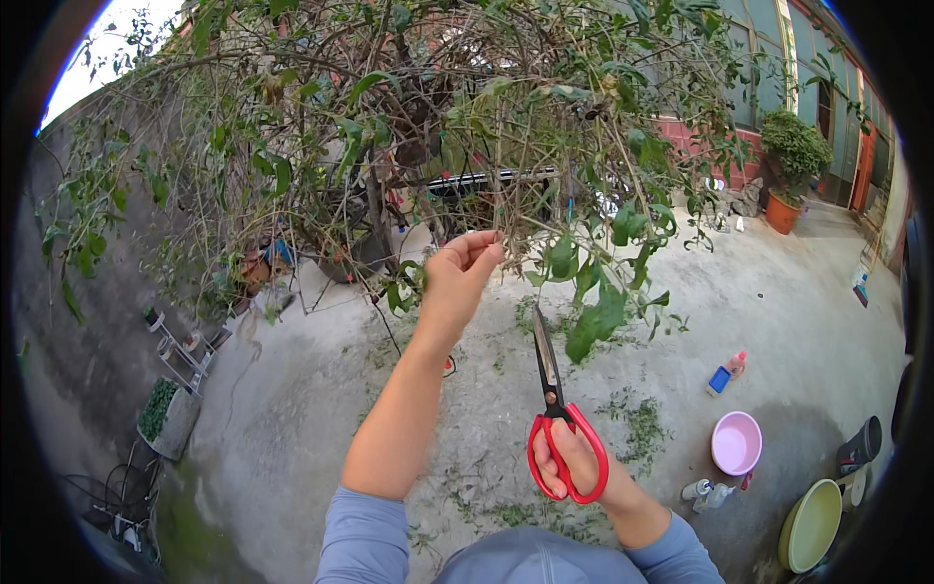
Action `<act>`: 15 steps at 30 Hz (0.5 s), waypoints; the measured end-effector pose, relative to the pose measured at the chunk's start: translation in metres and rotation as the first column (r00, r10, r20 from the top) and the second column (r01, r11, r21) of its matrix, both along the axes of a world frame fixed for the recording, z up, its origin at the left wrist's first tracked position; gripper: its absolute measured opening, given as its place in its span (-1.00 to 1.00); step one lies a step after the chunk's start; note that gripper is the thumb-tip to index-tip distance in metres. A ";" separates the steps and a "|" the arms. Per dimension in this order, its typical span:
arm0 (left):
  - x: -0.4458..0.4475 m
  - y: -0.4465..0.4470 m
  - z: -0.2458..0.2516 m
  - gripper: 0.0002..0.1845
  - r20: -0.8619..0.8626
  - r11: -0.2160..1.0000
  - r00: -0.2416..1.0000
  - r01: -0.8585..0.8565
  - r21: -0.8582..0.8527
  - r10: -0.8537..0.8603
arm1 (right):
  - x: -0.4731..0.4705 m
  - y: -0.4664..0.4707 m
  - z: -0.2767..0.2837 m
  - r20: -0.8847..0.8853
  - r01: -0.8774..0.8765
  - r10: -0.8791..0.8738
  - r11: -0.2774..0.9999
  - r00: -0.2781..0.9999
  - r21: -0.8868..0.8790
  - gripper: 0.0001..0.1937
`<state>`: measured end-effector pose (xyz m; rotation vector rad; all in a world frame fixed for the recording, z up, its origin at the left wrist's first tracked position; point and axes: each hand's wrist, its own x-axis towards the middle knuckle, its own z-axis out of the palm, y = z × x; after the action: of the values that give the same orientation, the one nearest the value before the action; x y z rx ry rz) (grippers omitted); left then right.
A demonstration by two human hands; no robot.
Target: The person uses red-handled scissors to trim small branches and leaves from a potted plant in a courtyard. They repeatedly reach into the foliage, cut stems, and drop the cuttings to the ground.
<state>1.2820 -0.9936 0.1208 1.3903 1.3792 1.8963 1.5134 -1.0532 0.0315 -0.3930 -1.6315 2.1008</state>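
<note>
My left hand is raised to the hanging stems of a leafy, partly dry shrub. Its thumb and index fingertip are pinched together beside a thin twig; whether a stem lies between them is too small to tell. Lower and to the right, my right hand grips the red handles of a pair of scissors. The black and steel blades point up, nearly closed, with their tips just under the broad green leaves. Cut-looking leafy bits lie scattered on the concrete below.
At the right are a pink basin, a yellow-green basin, a dark bucket and bottles. A potted bush stands farther back. At the left are a wall, a stone planter and a small rack.
</note>
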 end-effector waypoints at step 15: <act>-0.034 -0.032 0.024 -0.80 0.242 0.992 0.963 0.108 0.059 -0.119 | -0.086 0.021 0.072 -0.294 -0.078 0.012 0.974 0.956 -0.212 -0.36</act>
<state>1.2484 -1.0254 0.1451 1.1808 1.1205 1.9583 1.4271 -1.0322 0.1038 -0.1056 -1.2544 2.2588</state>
